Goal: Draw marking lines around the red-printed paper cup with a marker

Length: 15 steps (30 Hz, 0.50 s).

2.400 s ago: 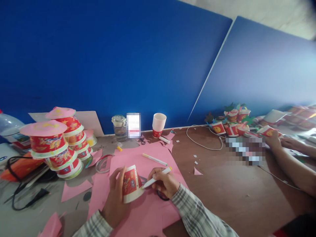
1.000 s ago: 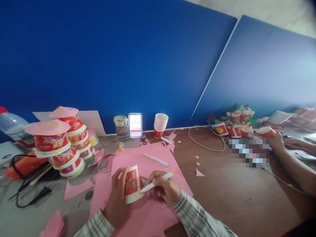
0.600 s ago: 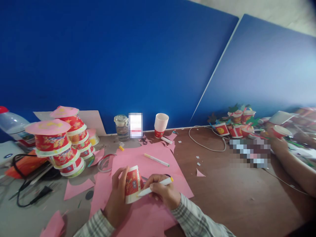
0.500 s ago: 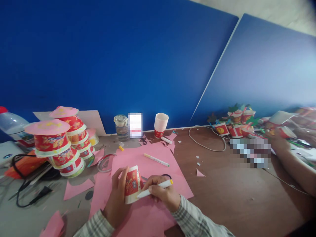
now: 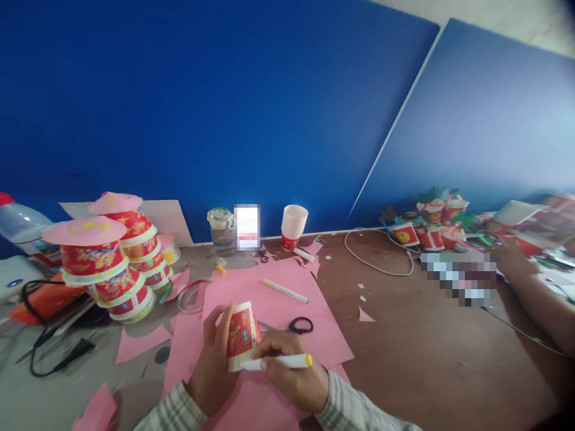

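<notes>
My left hand (image 5: 213,353) is wrapped round a red-and-white paper cup (image 5: 241,335), held tilted over pink paper (image 5: 287,293). Between the fingers of my right hand (image 5: 294,365) is a white marker (image 5: 287,361) with a yellow end. Its tip meets the cup's pale rim, where a faint yellow tint shows. Behind my right hand lie scissors (image 5: 300,325) with a black handle, their blades partly hidden. A second marker (image 5: 286,291) with a green end rests on the paper farther back.
Decorated paper-cup stacks (image 5: 94,257) with pink tops stand at left, near a bottle (image 5: 27,230). Along the blue partition are a glass jar (image 5: 221,230) and stacked paper cups (image 5: 294,227). At right, another person's arm (image 5: 530,287) reaches towards cup crafts (image 5: 431,233).
My right hand has lowered slightly and the marker tip has moved left along the cup's rim. More of the scissors' handle now shows. The cup stays nearly in place.
</notes>
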Motion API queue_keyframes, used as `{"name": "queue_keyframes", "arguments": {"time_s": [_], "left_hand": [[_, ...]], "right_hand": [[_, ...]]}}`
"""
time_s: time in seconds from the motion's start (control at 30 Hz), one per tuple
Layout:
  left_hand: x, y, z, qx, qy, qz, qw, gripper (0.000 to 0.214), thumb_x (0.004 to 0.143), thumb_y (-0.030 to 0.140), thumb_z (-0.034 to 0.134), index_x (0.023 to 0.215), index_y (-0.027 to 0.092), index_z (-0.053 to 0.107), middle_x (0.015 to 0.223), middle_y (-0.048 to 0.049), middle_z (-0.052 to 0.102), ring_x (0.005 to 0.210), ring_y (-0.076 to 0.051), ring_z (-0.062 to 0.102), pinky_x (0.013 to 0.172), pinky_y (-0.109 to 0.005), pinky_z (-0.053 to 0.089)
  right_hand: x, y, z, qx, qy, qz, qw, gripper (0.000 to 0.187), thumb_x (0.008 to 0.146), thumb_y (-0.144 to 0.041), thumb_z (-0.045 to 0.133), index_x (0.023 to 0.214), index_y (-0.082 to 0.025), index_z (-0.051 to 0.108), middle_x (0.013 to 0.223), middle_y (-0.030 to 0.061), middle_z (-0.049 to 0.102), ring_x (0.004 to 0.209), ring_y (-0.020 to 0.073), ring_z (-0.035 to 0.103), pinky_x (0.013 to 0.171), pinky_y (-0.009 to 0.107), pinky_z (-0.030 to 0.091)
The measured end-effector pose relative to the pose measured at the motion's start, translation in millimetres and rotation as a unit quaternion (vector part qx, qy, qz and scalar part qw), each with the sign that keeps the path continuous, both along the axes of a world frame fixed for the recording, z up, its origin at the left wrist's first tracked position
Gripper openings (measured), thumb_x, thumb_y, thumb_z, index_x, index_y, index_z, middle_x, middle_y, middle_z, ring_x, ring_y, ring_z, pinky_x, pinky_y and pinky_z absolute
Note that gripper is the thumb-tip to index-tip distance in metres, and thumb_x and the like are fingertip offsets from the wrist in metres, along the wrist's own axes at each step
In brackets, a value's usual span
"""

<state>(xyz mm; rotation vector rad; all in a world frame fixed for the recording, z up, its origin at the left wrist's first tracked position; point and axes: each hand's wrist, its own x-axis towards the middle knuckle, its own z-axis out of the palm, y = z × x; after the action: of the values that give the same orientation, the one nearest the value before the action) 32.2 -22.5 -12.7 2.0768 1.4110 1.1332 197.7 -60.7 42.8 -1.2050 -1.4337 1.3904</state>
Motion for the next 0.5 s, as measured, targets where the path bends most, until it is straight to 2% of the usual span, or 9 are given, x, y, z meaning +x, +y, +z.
{"name": "queue_keyframes", "arguments": {"time_s": [0.13, 0.23, 0.5], "left_hand": [[1, 0, 1.7, 0.008, -0.002, -0.006, 1.000, 0.077, 0.053, 0.025, 0.055, 0.120, 0.021, 0.018, 0.111, -0.0087, 0.029, 0.101, -0.027, 0.039, 0.072, -0.041, 0.048], [1, -1, 3.7, 0.024, -0.002, -0.009, 1.000, 0.076, 0.054, 0.028, 0.056, 0.120, 0.021, 0.019, 0.111, -0.0091, 0.030, 0.104, -0.028, 0.035, 0.075, -0.043, 0.046], [2, -1, 4.9, 0.030, -0.004, -0.011, 0.999, 0.075, 0.055, 0.025, 0.055, 0.121, 0.021, 0.018, 0.112, -0.0093, 0.030, 0.105, -0.028, 0.034, 0.077, -0.044, 0.045]], "right_hand": [[10, 9, -10.2, -0.057, 0.105, -0.024, 0.993, 0.017, 0.062, -0.019, 0.053, 0.068, -0.015, 0.069, 0.048, -0.0018, 0.057, 0.039, 0.0109, 0.044, 0.038, 0.018, 0.032], [18, 16, -17.1, -0.071, 0.172, -0.032, 0.982, 0.018, 0.061, -0.023, 0.056, 0.068, -0.012, 0.068, 0.045, -0.0010, 0.057, 0.033, 0.0084, 0.039, 0.033, 0.017, 0.029], [19, 18, -13.2, -0.086, 0.174, -0.001, 0.981, 0.017, 0.058, -0.020, 0.056, 0.065, -0.011, 0.069, 0.044, -0.0006, 0.058, 0.033, 0.0079, 0.039, 0.032, 0.015, 0.029]]}}
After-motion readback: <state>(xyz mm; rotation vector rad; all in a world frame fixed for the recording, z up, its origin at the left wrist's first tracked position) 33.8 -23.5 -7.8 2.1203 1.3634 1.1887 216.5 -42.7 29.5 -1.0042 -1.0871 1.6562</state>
